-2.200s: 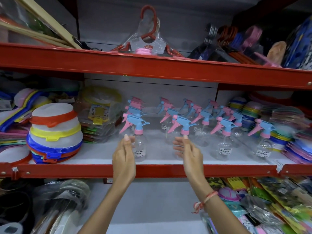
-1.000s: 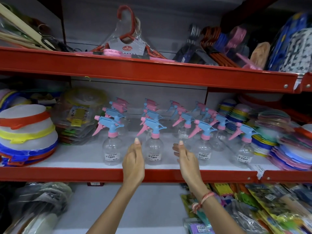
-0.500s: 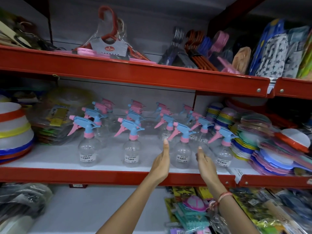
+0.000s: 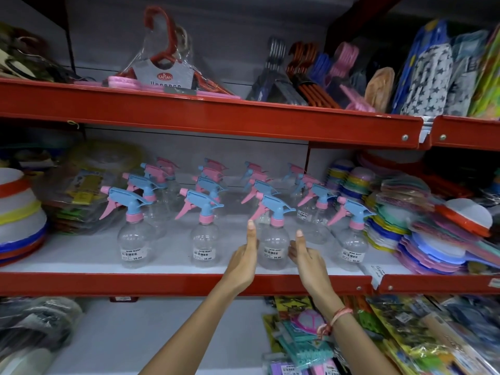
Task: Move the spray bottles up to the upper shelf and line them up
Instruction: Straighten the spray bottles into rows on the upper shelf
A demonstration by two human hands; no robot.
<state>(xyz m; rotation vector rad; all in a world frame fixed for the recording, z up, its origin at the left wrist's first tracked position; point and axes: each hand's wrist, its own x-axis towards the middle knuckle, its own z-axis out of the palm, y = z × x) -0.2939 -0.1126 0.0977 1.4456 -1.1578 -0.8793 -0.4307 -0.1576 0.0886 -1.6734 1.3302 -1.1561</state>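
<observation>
Several clear spray bottles with blue-and-pink trigger heads stand in rows on the middle shelf [image 4: 167, 283]. The front row holds a left bottle [image 4: 133, 240], a second bottle [image 4: 204, 243], a third bottle [image 4: 273, 246] and a right bottle [image 4: 351, 247]. My left hand [image 4: 243, 262] is flat and upright against the third bottle's left side. Opposite it, my right hand [image 4: 307, 259] is flat beside that bottle's right side. Neither hand's fingers curl around the bottle. The upper shelf [image 4: 216, 119] holds other goods.
Packs of hangers [image 4: 162, 69] and hanger bundles [image 4: 305, 77] fill the upper shelf. Stacked lidded bowls [image 4: 19, 217] sit to the left of the bottles, and stacks of coloured plates [image 4: 422, 239] crowd the right. Packaged goods [image 4: 405, 339] lie on the shelf below.
Both flat hands have stepped rightwards along the front row, from the left bottles to the third one, closing in on its sides. The view has shifted right too.
</observation>
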